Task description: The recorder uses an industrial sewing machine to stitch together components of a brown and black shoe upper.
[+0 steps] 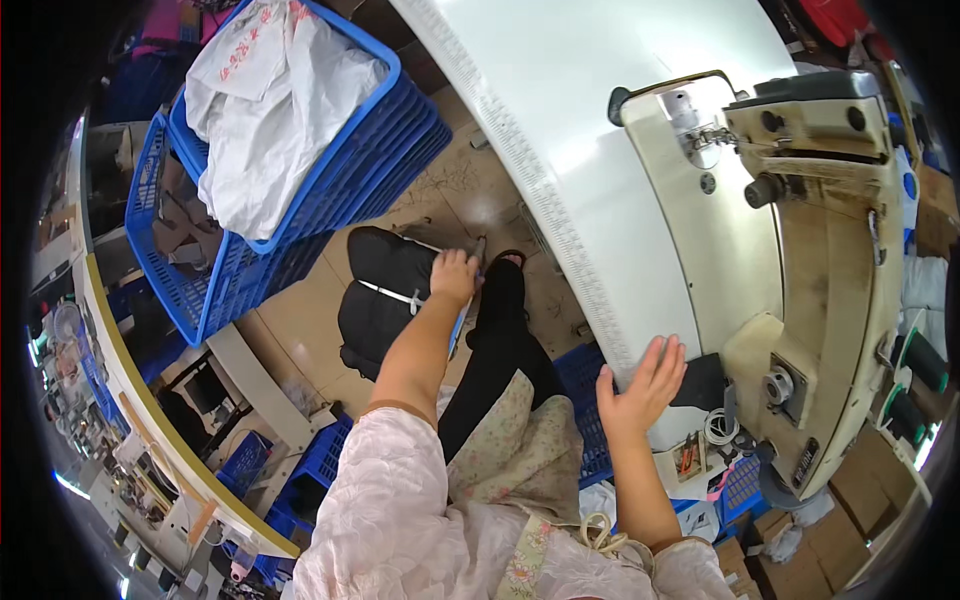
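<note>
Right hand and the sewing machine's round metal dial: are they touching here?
Apart. The head view shows the right hand left of the round metal dial, with a dark flat piece visible between them.

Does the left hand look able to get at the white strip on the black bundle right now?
Probably yes: the left hand is at the right edge of the black bundle, and the white strip crosses it close by, with nothing seen lying over the strip's visible length.

Left of the table (560, 195), a plump black cloth bundle (385, 258) with a white strip (386, 291) across lies by my left fingers (458, 259).
</note>
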{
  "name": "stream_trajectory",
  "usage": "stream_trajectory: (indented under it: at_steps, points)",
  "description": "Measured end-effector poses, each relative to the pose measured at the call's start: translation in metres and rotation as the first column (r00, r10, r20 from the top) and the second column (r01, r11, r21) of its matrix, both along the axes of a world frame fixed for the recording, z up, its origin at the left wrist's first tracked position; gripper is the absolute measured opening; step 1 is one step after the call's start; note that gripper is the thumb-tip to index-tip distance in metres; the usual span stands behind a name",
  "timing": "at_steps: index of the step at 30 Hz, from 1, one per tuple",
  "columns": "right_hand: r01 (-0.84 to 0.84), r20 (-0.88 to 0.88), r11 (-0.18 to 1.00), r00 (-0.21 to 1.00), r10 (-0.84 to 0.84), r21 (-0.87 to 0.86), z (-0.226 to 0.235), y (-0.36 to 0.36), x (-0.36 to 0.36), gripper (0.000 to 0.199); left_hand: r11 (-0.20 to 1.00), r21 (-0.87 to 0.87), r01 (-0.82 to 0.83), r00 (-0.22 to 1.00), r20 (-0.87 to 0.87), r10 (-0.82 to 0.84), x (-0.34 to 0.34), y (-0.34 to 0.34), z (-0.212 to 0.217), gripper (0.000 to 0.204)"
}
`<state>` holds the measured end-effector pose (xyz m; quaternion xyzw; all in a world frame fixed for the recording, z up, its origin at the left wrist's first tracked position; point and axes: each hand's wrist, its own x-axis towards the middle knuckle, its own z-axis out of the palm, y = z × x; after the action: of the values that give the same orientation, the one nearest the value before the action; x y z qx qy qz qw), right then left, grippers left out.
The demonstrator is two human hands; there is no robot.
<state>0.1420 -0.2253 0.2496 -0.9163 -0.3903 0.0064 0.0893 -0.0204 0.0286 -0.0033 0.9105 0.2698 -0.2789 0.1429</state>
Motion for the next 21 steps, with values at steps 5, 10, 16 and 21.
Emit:
stream_trajectory:
  at_steps: [5, 10, 16, 21]
  points:
    - [-0.021, 0.026, 1.0, 0.999, 0.021, -0.011, 0.0, -0.001, 0.002, 0.082, 0.91, 0.197, -0.366, 0.927, 0.162, 0.338, -0.028, 0.064, -0.008, 0.042]
    - [-0.046, 0.07, 0.998, 0.996, 0.048, -0.036, 0.002, 0.0, 0.002, 0.082, 0.967, 0.248, 0.064, 0.993, -0.116, -0.036, -0.039, 0.09, 0.002, 0.052]
    - [-0.062, 0.026, 0.998, 0.998, 0.062, -0.028, 0.005, 0.001, 0.004, 0.082, 0.807, -0.342, 0.482, 0.627, -0.509, -0.59, -0.084, 0.068, 0.031, 0.055]
    - [-0.051, 0.022, 0.998, 0.998, 0.052, -0.033, 0.002, -0.002, 0.003, 0.081, 0.899, -0.205, 0.387, 0.743, -0.509, -0.435, -0.095, 0.055, 0.028, 0.049]
